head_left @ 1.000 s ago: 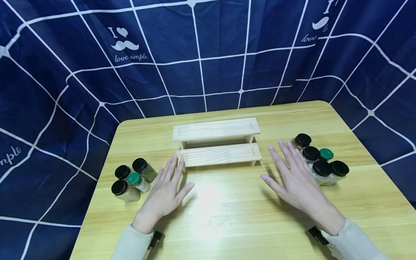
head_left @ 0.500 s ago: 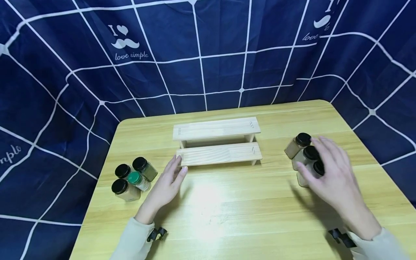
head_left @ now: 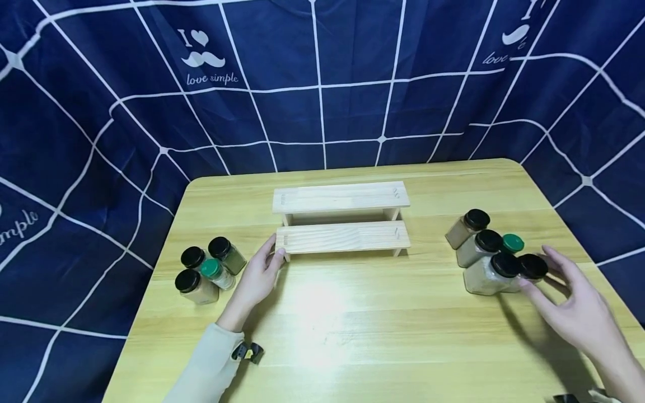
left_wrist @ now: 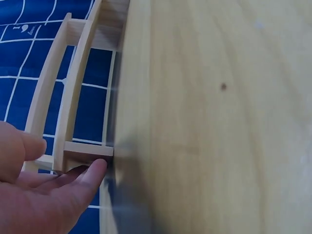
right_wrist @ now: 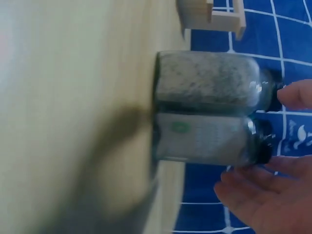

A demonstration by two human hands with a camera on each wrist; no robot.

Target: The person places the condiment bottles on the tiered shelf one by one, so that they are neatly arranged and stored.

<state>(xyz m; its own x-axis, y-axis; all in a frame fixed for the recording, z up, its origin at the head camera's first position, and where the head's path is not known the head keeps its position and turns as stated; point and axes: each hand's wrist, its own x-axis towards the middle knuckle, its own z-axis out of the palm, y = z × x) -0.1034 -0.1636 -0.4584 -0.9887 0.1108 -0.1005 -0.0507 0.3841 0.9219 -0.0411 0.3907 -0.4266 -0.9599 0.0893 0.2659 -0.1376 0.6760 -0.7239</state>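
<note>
Gripping the left end of the lower shelf, the left hand sets its thumb at the front leg and bends its fingers round the side of the two-tier wooden rack, which stands mid-table. The right hand is at the outermost black-lidded spice jar of the right-hand group, thumb and fingers parted about the lid; from where I stand, I cannot tell whether they touch it. Five jars make up that group, one green-lidded; four form the left-hand group. The right-wrist view shows a green mark on the outermost jar, its other print too blurred to read. The blue curtain bears "I", a heart, a moustache and "love simple"; "love" recurs at right, partly folded away.
</note>
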